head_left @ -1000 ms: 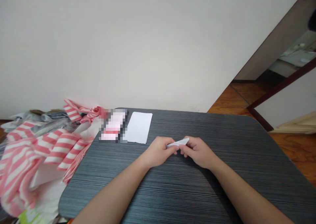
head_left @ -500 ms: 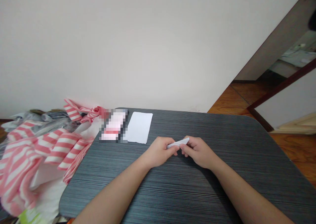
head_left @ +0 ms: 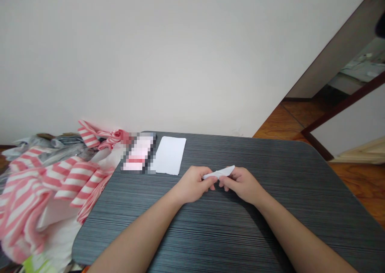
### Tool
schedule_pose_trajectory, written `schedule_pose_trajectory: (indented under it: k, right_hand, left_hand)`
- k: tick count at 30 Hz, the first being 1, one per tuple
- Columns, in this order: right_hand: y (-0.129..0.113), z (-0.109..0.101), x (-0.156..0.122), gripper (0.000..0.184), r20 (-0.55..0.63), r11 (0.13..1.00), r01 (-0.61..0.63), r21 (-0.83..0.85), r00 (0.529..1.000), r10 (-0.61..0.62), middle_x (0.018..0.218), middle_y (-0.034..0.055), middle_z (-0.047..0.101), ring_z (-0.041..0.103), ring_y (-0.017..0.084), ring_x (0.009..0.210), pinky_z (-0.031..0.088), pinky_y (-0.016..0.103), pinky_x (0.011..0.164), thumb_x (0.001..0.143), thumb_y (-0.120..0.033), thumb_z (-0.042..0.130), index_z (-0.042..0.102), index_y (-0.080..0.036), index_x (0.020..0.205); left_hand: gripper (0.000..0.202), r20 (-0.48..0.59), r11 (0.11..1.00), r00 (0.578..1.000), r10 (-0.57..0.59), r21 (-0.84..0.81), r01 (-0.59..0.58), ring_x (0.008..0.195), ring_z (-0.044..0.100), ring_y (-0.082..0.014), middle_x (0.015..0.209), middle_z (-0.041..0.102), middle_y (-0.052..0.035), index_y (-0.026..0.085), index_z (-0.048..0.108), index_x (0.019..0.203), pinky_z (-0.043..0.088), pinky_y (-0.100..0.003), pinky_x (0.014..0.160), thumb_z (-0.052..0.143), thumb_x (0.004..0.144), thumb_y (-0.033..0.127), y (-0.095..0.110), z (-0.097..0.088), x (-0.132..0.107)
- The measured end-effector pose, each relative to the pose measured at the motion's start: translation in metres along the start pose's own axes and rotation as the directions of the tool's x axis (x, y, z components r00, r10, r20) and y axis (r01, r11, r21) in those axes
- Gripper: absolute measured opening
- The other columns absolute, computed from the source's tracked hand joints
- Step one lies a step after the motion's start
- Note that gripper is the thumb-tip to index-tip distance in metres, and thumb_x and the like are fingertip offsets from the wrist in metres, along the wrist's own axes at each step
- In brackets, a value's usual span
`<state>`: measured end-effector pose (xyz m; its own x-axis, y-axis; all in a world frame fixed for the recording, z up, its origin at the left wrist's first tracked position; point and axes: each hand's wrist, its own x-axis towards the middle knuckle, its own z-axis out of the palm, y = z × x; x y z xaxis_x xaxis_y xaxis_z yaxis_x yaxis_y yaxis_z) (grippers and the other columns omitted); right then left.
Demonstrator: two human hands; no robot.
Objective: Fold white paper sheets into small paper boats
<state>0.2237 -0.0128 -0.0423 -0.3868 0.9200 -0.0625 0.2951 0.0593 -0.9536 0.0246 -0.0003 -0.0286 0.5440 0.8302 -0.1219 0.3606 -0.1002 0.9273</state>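
A small piece of folded white paper is pinched between both hands above the dark table. My left hand closes on its left end, thumb on the near side. My right hand grips the right part, its thumb close to the left thumb and its other fingers behind the paper. A pointed end of the paper sticks up to the right. The fingers partly hide the folds.
White paper sheets lie at the back left of the table, beside a pixelated, pinkish rectangular item. Red-and-white striped cloth is heaped left of the table. A pale wall rises behind; wooden floor shows at right.
The folded paper has tilted slightly, and more of its pointed right end shows above the right hand. Both hands have shifted only a little; the sheets lie as before.
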Motion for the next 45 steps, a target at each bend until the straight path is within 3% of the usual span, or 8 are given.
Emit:
schedule_pose_trajectory:
  k: [4, 9, 14, 26, 45]
  right_hand:
    - [-0.004, -0.003, 0.0, 0.024, 0.012, 0.998, 0.027, -0.061, 1.0, -0.026, 0.065, 0.0014, 0.06, 0.054, 0.011, 0.054, 0.043, 0.023, 0.054, 0.088, -0.026, 0.05, 0.063, -0.015, 0.072]
    - [-0.008, -0.008, -0.001, 0.026, -0.053, 0.994, 0.011, -0.11, 0.998, -0.017, 0.061, 0.001, 0.059, 0.055, 0.011, 0.052, 0.043, 0.023, 0.054, 0.087, -0.025, 0.052, 0.062, -0.015, 0.065]
    - [-0.004, -0.007, -0.001, 0.025, -0.094, 0.999, -0.042, -0.029, 0.995, 0.039, 0.057, 0.0006, 0.06, 0.053, 0.011, 0.049, 0.042, 0.023, 0.051, 0.086, -0.03, 0.053, 0.06, -0.015, 0.067]
    - [0.0, -0.008, -0.001, 0.028, -0.119, 0.999, -0.026, 0.024, 0.993, 0.029, 0.056, 0.0005, 0.059, 0.051, 0.01, 0.049, 0.039, 0.023, 0.052, 0.089, -0.034, 0.051, 0.06, -0.015, 0.07]
    - [0.002, -0.009, -0.003, 0.031, -0.237, 0.991, 0.004, 0.13, 0.971, 0.027, 0.053, -0.0008, 0.056, 0.044, 0.01, 0.046, 0.034, 0.023, 0.047, 0.088, -0.04, 0.051, 0.06, -0.016, 0.071]
  left_hand:
    - [0.031, 0.002, 0.998, 1.0, -0.017, -0.065, 0.017, 0.054, 0.05, -0.0092, 0.064, 0.062, -0.0018, 0.013, 0.064, 0.074, 0.035, -0.019, 0.049, 0.048, 0.085, 0.037, 0.002, 0.001, 0.001]
    - [0.032, -0.003, 0.989, 0.999, -0.032, -0.148, 0.031, 0.05, 0.047, -0.0077, 0.059, 0.059, -0.0009, 0.013, 0.063, 0.071, 0.036, -0.019, 0.049, 0.047, 0.085, 0.036, 0.006, 0.0, 0.001]
    - [0.036, 0.009, 0.983, 0.997, -0.079, -0.163, 0.08, 0.049, 0.048, -0.0089, 0.054, 0.056, -0.0011, 0.012, 0.064, 0.072, 0.037, -0.019, 0.047, 0.045, 0.086, 0.04, 0.002, -0.002, 0.001]
    - [0.038, 0.0, 0.984, 0.998, -0.07, -0.166, 0.069, 0.048, 0.049, -0.0085, 0.06, 0.061, -0.0035, 0.013, 0.062, 0.071, 0.034, -0.019, 0.045, 0.044, 0.086, 0.043, -0.005, -0.001, 0.002]
    - [0.039, 0.026, 0.986, 0.996, -0.086, -0.142, 0.089, 0.047, 0.048, -0.0085, 0.057, 0.059, -0.0025, 0.013, 0.062, 0.07, 0.034, -0.019, 0.046, 0.043, 0.085, 0.043, 0.001, -0.004, -0.002]
